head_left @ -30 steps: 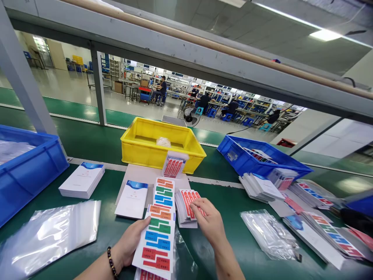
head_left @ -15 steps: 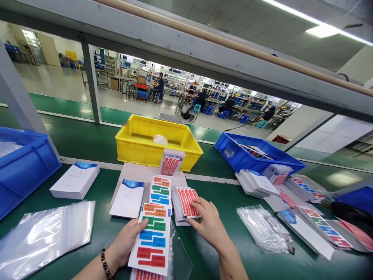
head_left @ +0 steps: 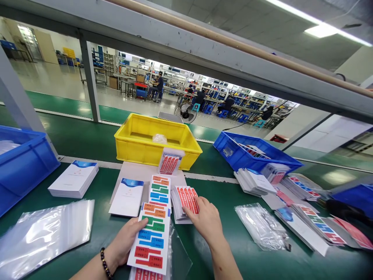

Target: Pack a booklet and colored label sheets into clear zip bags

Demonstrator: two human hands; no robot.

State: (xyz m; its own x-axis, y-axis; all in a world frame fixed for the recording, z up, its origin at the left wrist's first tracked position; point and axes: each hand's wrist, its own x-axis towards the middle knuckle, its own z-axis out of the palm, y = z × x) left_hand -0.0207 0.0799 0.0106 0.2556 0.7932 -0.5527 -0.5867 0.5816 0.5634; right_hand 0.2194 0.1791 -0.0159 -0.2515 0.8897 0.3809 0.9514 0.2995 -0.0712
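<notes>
My left hand [head_left: 126, 239] is closed on a sticker sheet [head_left: 151, 241] with orange, green, blue and red labels, the thumb on its top face. Under its lower end show a red-printed sheet [head_left: 145, 274] and the edge of a clear plastic bag [head_left: 179, 249]. My right hand [head_left: 206, 219] is at the right side of a stack of red sticker sheets [head_left: 186, 198]. Its thumb lies across the top sheet and its fingers are at the right edge, partly hidden. Just beyond the held sheet lies a pile of coloured sticker sheets [head_left: 159, 190].
White booklets with blue tops [head_left: 126, 198] stand left of centre, with another stack [head_left: 74, 181] farther left. Plastic bags [head_left: 52, 233] lie front left. Behind are a yellow bin [head_left: 136, 151] and a blue bin [head_left: 253, 151]. Bagged cables [head_left: 262, 225] and more printed sheets [head_left: 317, 221] lie right.
My right thumb has moved up from the stack's lower edge onto the top red sheet, and the fingers have shifted to its right edge. My left hand still holds the coloured sheet.
</notes>
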